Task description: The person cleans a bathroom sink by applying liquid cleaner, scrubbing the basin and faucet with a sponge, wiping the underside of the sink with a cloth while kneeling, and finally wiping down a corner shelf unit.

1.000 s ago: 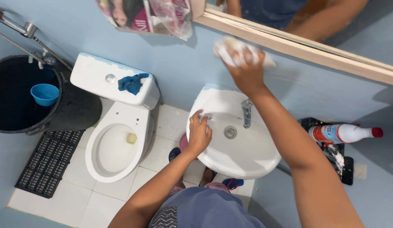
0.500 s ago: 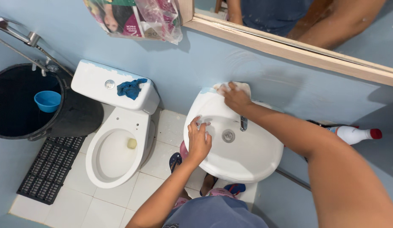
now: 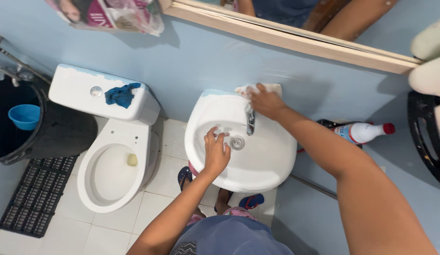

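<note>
My right hand presses a white cloth against the back rim of a white wash basin, just behind the metal tap. My left hand rests flat on the basin's left inner edge, fingers spread, holding nothing. The drain shows between the two hands. Both forearms reach in from the bottom of the head view.
A white toilet with a blue rag on its tank stands at the left. Beside it are a black bucket holding a blue scoop and a black floor grate. A white bottle with a red cap lies right of the basin. A wood-framed mirror hangs above.
My right hand came down with the cloth from the wall under the mirror to the basin's back rim. The view shifted to the right. My left hand stayed on the basin.
</note>
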